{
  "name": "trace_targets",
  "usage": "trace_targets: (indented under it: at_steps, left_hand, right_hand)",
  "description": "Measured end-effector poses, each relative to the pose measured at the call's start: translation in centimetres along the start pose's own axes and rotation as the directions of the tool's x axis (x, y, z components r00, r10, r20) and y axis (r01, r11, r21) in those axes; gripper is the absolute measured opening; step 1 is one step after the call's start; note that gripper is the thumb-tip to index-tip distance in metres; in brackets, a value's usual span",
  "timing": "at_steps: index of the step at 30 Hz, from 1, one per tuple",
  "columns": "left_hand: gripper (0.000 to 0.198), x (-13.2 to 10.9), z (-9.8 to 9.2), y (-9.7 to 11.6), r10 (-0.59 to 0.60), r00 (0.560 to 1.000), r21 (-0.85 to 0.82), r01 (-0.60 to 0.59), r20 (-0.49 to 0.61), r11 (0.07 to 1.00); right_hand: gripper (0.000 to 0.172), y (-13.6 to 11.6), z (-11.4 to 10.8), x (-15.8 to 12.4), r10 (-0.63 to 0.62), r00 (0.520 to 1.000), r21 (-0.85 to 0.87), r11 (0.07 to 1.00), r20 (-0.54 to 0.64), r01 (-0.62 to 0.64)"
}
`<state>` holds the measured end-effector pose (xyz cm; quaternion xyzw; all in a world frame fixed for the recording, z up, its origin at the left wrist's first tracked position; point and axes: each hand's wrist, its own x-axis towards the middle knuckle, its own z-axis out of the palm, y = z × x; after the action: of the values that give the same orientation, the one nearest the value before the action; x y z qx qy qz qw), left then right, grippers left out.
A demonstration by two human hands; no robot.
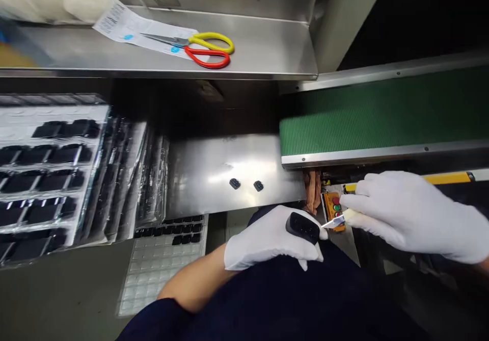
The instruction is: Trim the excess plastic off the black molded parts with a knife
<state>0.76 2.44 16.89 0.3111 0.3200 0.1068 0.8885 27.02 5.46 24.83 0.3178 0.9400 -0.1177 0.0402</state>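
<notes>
Nearest the camera, dark clothing (290,295) and a bare forearm (191,280) are seen, both below a green conveyor belt (382,111). Under the belt's near end, the white-gloved left grip (267,239) is clamped on a black moulded part (302,227), and the white-gloved right grip (405,213) is clamped on a small blade (336,222) with a white-wrapped handle. The blade's tip is held just beside the part. For work this fine, the part is best braced firmly and the blade moved in short, controlled strokes, with the fingers kept clear of its edge.

An orange control box (333,211) with red and green buttons is seen just behind the blade, below the belt. Left of the belt, a steel panel (225,173) bears two small black parts (246,184). Further left are stacked clear trays (53,178) of black parts, and a tray (164,264) lies below the panel. Beyond the belt, a steel shelf (244,50) carries scissors (191,45) with yellow and red handles, resting on a printed paper (145,35).
</notes>
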Motion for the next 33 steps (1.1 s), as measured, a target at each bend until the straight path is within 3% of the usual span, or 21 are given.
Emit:
trace_targets:
  at_steps: [5,10,17,22,33]
  left_hand:
    - [0.032,1.0,1.7,0.7,-0.099,0.994,0.141,0.093,0.035,0.986]
    - [0.035,1.4,2.5,0.4,-0.136,0.990,0.274,0.125,0.024,0.954]
    - [0.028,1.3,3.3,0.2,-0.112,0.993,0.328,0.097,0.029,0.940]
    - [0.035,1.4,3.5,-0.1,-0.118,0.992,0.337,0.096,0.045,0.937]
    - [0.029,1.3,3.9,-0.6,-0.101,0.992,0.219,0.082,0.073,0.972]
  right_hand:
    - [0.027,-1.3,-1.2,-0.5,-0.135,0.990,-0.214,0.967,0.043,0.141]
    - [0.023,-1.5,-1.3,-0.9,-0.204,0.978,-0.250,0.945,0.047,0.209]
    - [0.030,-1.7,-1.5,-1.0,-0.229,0.971,-0.229,0.944,0.064,0.238]
    - [0.036,-1.8,-1.3,-1.1,-0.236,0.971,-0.229,0.944,0.042,0.239]
    - [0.036,-1.9,-0.9,-1.5,-0.240,0.971,-0.233,0.945,-0.017,0.229]
